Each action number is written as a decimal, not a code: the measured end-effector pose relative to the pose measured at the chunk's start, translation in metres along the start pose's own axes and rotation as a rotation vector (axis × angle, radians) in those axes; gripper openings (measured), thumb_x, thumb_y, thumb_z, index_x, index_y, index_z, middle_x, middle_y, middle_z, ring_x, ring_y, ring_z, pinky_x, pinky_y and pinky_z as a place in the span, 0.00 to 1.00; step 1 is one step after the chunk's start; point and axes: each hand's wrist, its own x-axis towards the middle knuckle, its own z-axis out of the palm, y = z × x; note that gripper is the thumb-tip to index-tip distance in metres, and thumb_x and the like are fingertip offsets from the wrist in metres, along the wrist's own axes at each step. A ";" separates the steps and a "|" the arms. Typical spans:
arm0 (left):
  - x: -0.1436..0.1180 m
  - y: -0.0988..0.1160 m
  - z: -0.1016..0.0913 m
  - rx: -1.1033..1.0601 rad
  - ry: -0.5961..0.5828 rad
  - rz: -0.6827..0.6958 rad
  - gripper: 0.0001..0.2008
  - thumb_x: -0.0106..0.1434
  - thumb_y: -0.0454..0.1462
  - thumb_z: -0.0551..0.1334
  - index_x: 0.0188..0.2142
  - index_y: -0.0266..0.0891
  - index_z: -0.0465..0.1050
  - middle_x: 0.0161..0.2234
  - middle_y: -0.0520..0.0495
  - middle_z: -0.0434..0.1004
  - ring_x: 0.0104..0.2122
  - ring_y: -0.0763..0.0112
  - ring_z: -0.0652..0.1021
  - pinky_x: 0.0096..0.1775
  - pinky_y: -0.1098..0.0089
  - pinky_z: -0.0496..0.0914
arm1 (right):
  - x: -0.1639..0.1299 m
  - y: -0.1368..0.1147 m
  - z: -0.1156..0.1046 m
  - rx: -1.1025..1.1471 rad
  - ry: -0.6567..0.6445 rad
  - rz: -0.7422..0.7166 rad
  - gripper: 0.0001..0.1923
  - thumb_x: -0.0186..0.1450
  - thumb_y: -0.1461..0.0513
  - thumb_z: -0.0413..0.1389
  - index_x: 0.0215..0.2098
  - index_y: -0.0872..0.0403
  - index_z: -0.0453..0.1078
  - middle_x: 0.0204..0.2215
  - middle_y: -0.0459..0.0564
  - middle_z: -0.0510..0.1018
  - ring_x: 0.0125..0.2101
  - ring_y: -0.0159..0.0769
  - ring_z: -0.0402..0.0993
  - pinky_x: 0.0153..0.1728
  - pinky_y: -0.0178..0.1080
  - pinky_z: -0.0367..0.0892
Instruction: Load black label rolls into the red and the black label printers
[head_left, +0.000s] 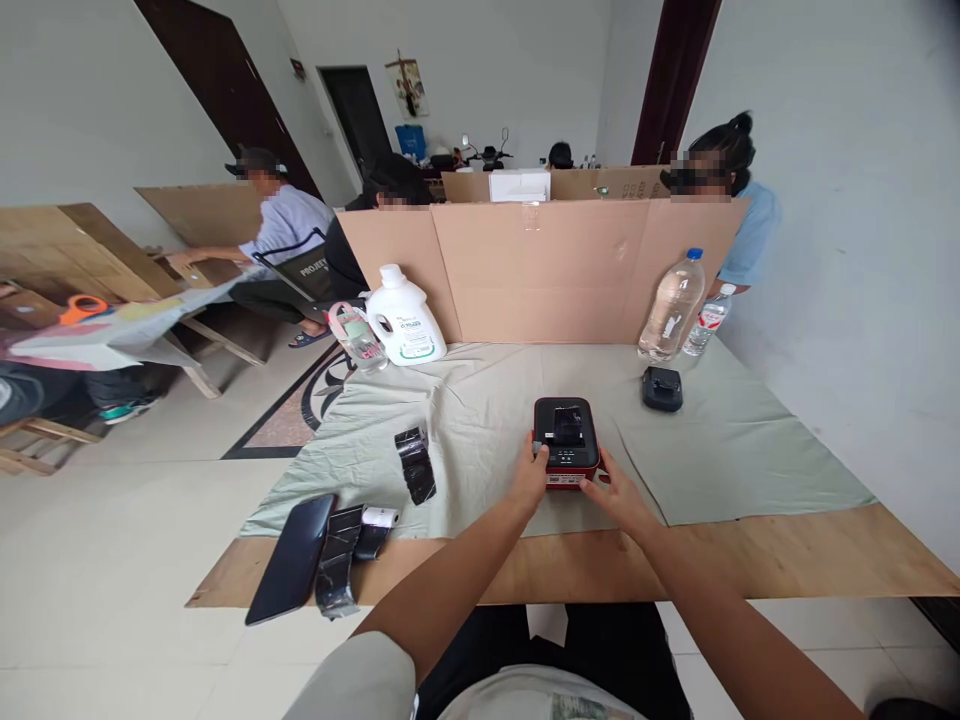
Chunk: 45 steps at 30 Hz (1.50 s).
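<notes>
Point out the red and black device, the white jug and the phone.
red and black device (567, 440): head view, on its black top panel.
white jug (405, 325): head view, middle of its body, by the label.
phone (292, 558): head view, centre of its dark screen, at the table's near left edge.

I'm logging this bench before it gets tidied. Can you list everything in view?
Printer: 1, red and black, cloth centre.
Black case: 1, right of printer.
Bottles: 2, clear, back right.
Jug: 1, white, back left.
Small bottle: 1, pink label, beside jug.
Black roll: 1, left of printer.
Phone: 1, black, table's left edge.
Paper roll: 1, white, by phone.
Cloth: 1, pale green.
Cardboard screen: 1, brown, behind.
People: 3, beyond.
Left hand, right hand: on printer.
</notes>
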 end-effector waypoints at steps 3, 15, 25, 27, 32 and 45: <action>0.001 0.002 -0.004 -0.039 -0.028 -0.012 0.29 0.61 0.44 0.60 0.61 0.44 0.59 0.57 0.44 0.69 0.56 0.60 0.68 0.57 0.60 0.61 | 0.015 -0.006 0.002 -0.054 0.120 -0.023 0.39 0.58 0.43 0.56 0.62 0.48 0.56 0.62 0.54 0.59 0.62 0.51 0.54 0.58 0.58 0.56; 0.011 0.017 -0.016 -0.092 -0.147 0.057 0.25 0.59 0.38 0.58 0.57 0.45 0.66 0.65 0.50 0.53 0.65 0.60 0.55 0.63 0.59 0.50 | 0.032 -0.017 0.021 0.062 0.206 0.006 0.22 0.59 0.42 0.53 0.25 0.51 0.73 0.54 0.51 0.70 0.62 0.50 0.54 0.60 0.55 0.50; 0.024 0.005 -0.021 -0.097 -0.218 0.101 0.30 0.50 0.32 0.54 0.54 0.43 0.70 0.66 0.53 0.49 0.66 0.60 0.50 0.63 0.61 0.49 | 0.014 0.002 0.046 0.048 0.369 -0.116 0.36 0.61 0.51 0.54 0.63 0.53 0.50 0.62 0.57 0.57 0.62 0.44 0.53 0.62 0.52 0.50; 0.028 0.005 -0.021 -0.135 -0.222 0.069 0.33 0.46 0.31 0.54 0.54 0.44 0.70 0.65 0.54 0.51 0.65 0.59 0.52 0.62 0.61 0.52 | 0.014 0.005 0.049 0.087 0.386 -0.116 0.37 0.62 0.50 0.54 0.64 0.53 0.47 0.63 0.57 0.55 0.63 0.44 0.52 0.62 0.51 0.50; 0.037 0.006 -0.018 -0.147 -0.225 0.018 0.38 0.42 0.30 0.53 0.56 0.47 0.68 0.62 0.55 0.59 0.61 0.58 0.60 0.60 0.61 0.58 | 0.015 0.008 0.053 0.121 0.405 -0.109 0.36 0.62 0.50 0.53 0.64 0.53 0.50 0.62 0.56 0.58 0.62 0.45 0.54 0.61 0.51 0.51; 0.043 0.032 -0.023 -0.149 -0.350 0.034 0.43 0.48 0.31 0.60 0.64 0.49 0.51 0.62 0.52 0.60 0.61 0.60 0.59 0.60 0.61 0.55 | 0.016 0.030 0.054 0.075 0.404 -0.244 0.39 0.62 0.45 0.51 0.64 0.54 0.50 0.62 0.59 0.58 0.62 0.47 0.54 0.61 0.54 0.51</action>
